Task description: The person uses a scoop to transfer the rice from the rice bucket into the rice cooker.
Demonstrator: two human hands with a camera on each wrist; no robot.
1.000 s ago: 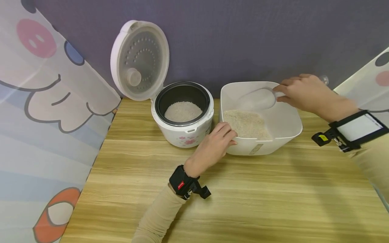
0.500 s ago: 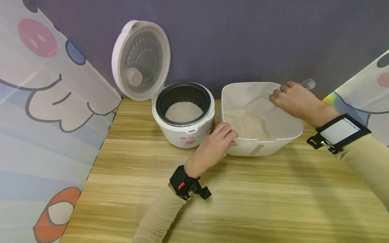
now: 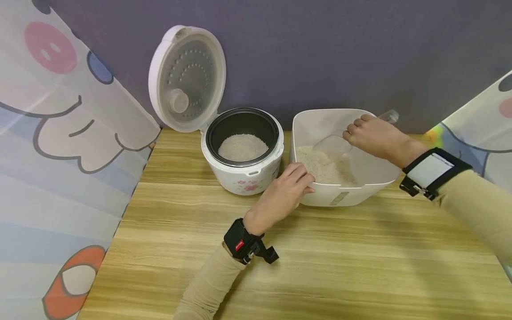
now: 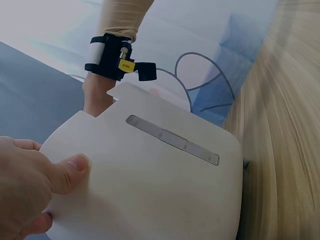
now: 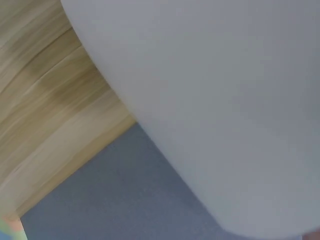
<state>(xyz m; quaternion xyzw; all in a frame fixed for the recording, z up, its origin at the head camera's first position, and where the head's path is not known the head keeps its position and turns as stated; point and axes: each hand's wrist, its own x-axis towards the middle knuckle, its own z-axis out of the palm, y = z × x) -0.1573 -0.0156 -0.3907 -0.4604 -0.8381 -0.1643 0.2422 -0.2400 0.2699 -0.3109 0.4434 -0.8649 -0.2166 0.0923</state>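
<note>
A white rice bin (image 3: 378, 171) stands on the table with loose rice (image 3: 320, 166) at its left side. My left hand (image 3: 286, 184) grips the bin's near left rim; the left wrist view shows the thumb (image 4: 75, 167) on the outer wall. Over the bin, my right hand (image 3: 372, 135) holds a clear scoop (image 3: 334, 144) by its handle. The scoop's bowl points down left at the rice, and its handle end (image 3: 390, 116) sticks out behind the hand. Whether rice lies in the bowl is hard to see. The right wrist view is mostly filled by the bin's wall (image 5: 210, 100).
Left of the bin stands a white rice cooker (image 3: 240, 178) with its lid (image 3: 188, 80) raised. White rice (image 3: 242, 147) lies in its dark inner pot (image 3: 224, 126). A grey wall (image 3: 300, 53) rises behind. The wooden table (image 3: 320, 266) reaches toward the front.
My right hand has turned over and moved left and slightly down with the scoop, whose bowl now meets the rice. The left hand has kept its place on the rim.
</note>
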